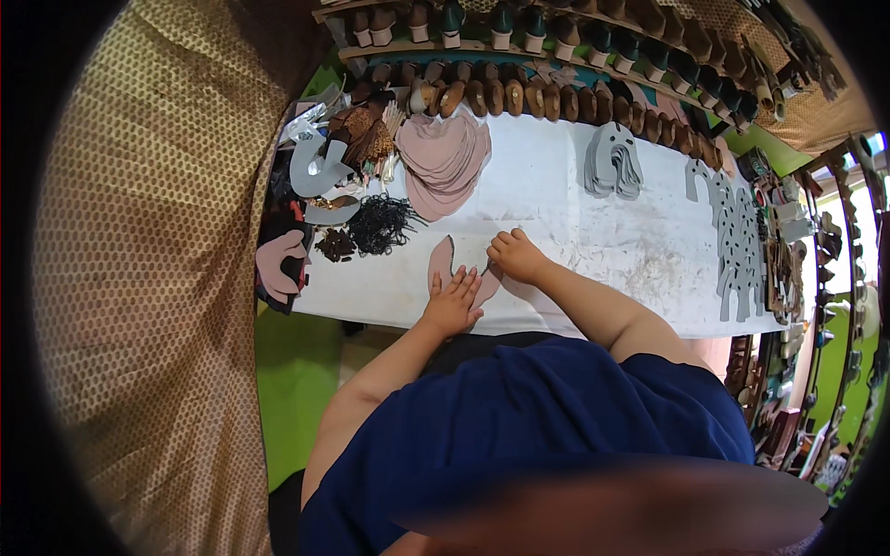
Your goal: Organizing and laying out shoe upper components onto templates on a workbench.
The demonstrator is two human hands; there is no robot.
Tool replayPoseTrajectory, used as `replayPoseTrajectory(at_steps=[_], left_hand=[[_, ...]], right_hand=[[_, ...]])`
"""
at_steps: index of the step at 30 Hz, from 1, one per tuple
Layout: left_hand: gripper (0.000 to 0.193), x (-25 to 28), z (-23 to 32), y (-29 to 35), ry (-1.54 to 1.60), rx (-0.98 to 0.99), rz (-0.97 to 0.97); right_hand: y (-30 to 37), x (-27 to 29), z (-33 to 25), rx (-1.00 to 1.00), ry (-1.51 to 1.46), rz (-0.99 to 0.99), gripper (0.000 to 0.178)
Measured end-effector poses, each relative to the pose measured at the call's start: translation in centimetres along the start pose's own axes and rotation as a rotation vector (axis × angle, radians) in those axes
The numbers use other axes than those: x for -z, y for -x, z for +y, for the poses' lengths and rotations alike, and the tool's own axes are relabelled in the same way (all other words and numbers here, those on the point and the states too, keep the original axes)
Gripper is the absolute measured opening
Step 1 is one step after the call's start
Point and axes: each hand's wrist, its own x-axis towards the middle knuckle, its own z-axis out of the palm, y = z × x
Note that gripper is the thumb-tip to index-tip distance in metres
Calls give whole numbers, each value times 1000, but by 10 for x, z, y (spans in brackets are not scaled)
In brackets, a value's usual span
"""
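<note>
Looking down in the head view, we record one pink curved piece (439, 262) lying by the near edge of the white table (575, 222), left of its middle. Our left hand (451, 301) rests on it, fingers spread. Our right hand (516, 255) is at its right end, fingers curled together; we cannot tell what they pinch. Toward the far edge we note stacked pink pieces (445, 162) and a grey stack (612, 162); near the left edge, black strands (382, 225); along the right edge, grey cut-outs (739, 246).
</note>
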Motion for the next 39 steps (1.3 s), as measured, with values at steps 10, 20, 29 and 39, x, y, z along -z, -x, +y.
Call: replayPoseTrajectory(at_steps=[10, 20, 29, 39], left_hand=[[72, 28, 17, -21, -132, 87, 39], [69, 23, 8, -24, 30, 92, 31], [61, 24, 6, -26, 69, 119, -8], [61, 25, 4, -28, 61, 126, -69]], right_hand=[[3, -8, 0, -19, -5, -33, 15], [7, -6, -5, -154, -93, -17, 17], [10, -7, -12, -306, -159, -116, 21], [6, -5, -20, -450, -157, -120, 11]])
